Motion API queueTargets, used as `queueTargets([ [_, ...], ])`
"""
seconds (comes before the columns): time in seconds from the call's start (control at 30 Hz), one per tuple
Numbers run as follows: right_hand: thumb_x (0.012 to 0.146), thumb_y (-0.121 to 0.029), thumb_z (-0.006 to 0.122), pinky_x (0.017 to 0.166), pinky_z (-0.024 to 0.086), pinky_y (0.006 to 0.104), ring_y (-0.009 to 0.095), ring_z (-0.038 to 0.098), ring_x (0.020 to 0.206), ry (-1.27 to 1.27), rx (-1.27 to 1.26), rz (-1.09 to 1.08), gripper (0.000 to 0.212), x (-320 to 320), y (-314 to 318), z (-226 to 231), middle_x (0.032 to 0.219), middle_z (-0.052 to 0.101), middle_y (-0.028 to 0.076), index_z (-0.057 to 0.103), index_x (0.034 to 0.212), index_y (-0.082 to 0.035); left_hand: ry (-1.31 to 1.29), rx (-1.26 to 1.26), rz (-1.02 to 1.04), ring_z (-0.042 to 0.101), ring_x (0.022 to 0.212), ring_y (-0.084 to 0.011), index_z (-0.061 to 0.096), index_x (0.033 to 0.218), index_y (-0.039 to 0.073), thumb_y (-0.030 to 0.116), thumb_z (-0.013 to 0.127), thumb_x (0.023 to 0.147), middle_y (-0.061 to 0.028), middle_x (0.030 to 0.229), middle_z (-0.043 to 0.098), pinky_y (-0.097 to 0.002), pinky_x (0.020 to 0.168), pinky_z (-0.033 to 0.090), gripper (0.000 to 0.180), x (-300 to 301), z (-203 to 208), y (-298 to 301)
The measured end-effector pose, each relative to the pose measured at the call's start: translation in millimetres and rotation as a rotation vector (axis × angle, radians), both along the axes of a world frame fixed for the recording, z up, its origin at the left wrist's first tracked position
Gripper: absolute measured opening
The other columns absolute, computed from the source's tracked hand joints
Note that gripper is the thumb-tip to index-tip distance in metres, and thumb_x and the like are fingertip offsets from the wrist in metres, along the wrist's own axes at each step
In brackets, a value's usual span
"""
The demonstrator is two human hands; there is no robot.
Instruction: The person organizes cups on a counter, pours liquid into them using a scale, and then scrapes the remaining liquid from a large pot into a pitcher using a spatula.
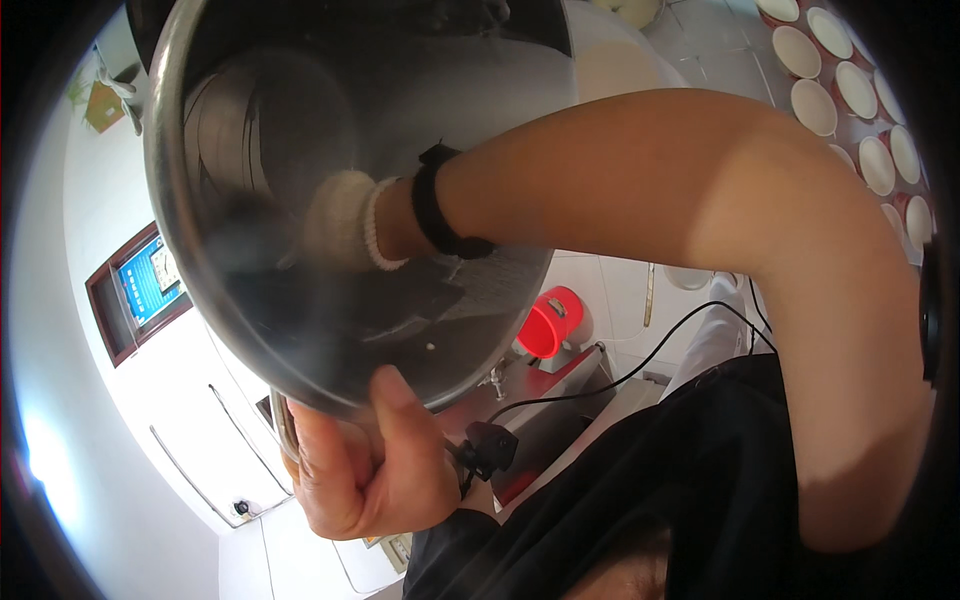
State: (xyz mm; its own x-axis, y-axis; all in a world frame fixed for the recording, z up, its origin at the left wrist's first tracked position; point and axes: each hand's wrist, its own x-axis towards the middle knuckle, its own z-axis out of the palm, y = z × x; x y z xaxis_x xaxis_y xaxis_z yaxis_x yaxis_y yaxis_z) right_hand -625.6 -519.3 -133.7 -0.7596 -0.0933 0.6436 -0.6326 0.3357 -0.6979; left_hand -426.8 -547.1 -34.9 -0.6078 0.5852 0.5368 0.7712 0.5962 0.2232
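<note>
A large shiny metal pot (163, 180) is tilted so that its opening faces me, filling the upper left and middle of the view. My left hand (375, 470) grips it at the lower rim, thumb over the edge and fingers bent near a metal handle (285, 425). From the right, my bare right forearm reaches across into the pot, with a black band (436, 205) near the wrist. My right hand (340, 220) wears a white knitted glove deep inside; its fingers are blurred, so their pose is unclear. A small pale speck (430, 346) sticks to the inner wall.
Below the pot are a red bucket (552, 322), a metal tap (497, 379) and a trough-like basin (550, 430). A black cable (640, 365) runs to my left wrist. Several white bowls (855, 88) stand in rows at the upper right. A framed opening (125, 300) is in the left wall.
</note>
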Motion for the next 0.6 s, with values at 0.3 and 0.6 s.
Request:
queueTargets([
  [0.3, 0.099, -0.026, 0.061, 0.092, 0.055, 0.0408, 0.024, 0.069, 0.112, -0.095, 0.162, -0.185, 0.030, -27.0, 74.3, -1.1, 0.125, 0.072, 0.005, 0.075, 0.124, -0.016, 0.007, 0.053, -0.077, 0.068, 0.108, -0.0427, 0.057, 0.130, -0.018, -0.022, 0.064, 0.075, -0.0409, 0.119, 0.064, -0.0464, 0.098, 0.051, 0.056, -1.0, -12.5, -9.4],
  [0.6, 0.099, -0.028, 0.061, 0.091, 0.055, 0.0414, 0.024, 0.069, 0.111, -0.107, 0.083, -0.262, 0.030, -49.0, 87.9, 1.5, 0.123, 0.072, 0.005, 0.075, 0.124, -0.016, -0.012, 0.066, -0.044, 0.068, 0.107, -0.0426, 0.057, 0.131, -0.018, -0.021, 0.064, 0.075, -0.0410, 0.119, 0.064, -0.0464, 0.098, 0.051, 0.056, -18.6, 5.9, 2.4],
])
